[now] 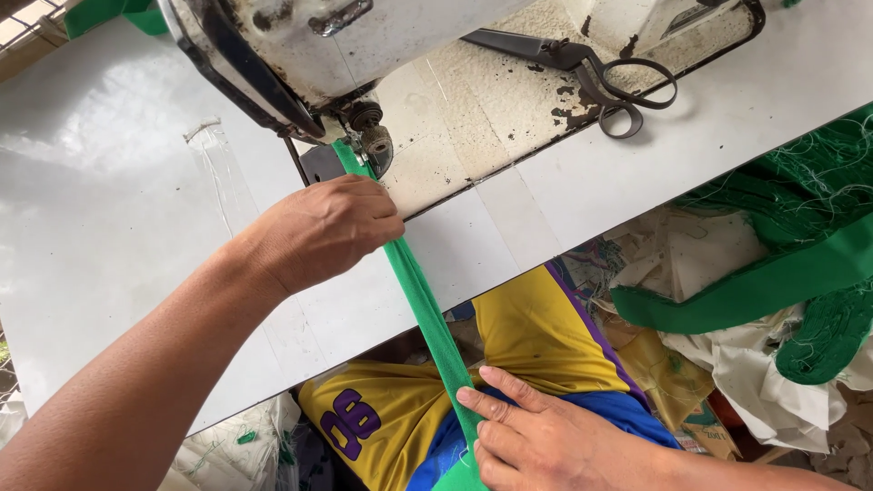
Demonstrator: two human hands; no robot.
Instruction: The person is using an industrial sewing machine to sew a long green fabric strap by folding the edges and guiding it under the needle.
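green strip: a narrow band of green fabric [420,291] runs from under the needle area of the sewing machine [273,55] down over the table's near edge to the lap.
left hand: the left hand [323,227] lies knuckles up on the white table [109,227] just in front of the machine's foot, fingers curled together and pinching the strip's upper end; the fingertips are hidden under the hand, so how tightly they close cannot be told.
right hand: the right hand [536,432] sits low over the lap, fingers straight and close together, pressed flat against the strip's lower part; a pinch cannot be made out from here.
strip's axis: long axis slants from upper left at the machine to lower right at the lap, pulled straight between the two hands.
table edge: the strip crosses the table's near edge between the hands, lying flat on the table above it and hanging free below it.
open room: bare white tabletop spreads to the left of the left hand; to its right the worn, chipped machine bed [473,118] lies flush with the table.
scissors: dark scissors [582,68] rest on the machine bed, well apart from both hands, handles toward the right.
lap: yellow shorts [536,336] with purple trim lie beneath the strip.
right side: more green fabric [782,273] and pale scraps are heaped beyond the table's edge.
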